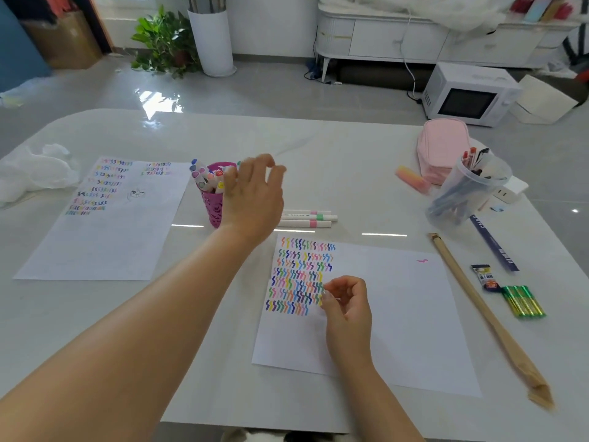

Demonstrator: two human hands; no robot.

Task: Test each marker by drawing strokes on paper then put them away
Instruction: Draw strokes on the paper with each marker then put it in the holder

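Markers (208,178) in cup (214,205), left of paper (382,314)

**Bright daylight, blur at my fingertips**

Even daylight fills the room from far ahead of my left hand (251,196), whose fingertips are smeared by motion blur. The floor (156,103) beyond it throws back a white patch of glare. Thin bright streaks cross the glossy table (350,154) between my two hands. Under my right hand (345,301) the shadow is faint and soft-edged. Far to its right, the microwave (471,94) bows and softens in the wide lens.
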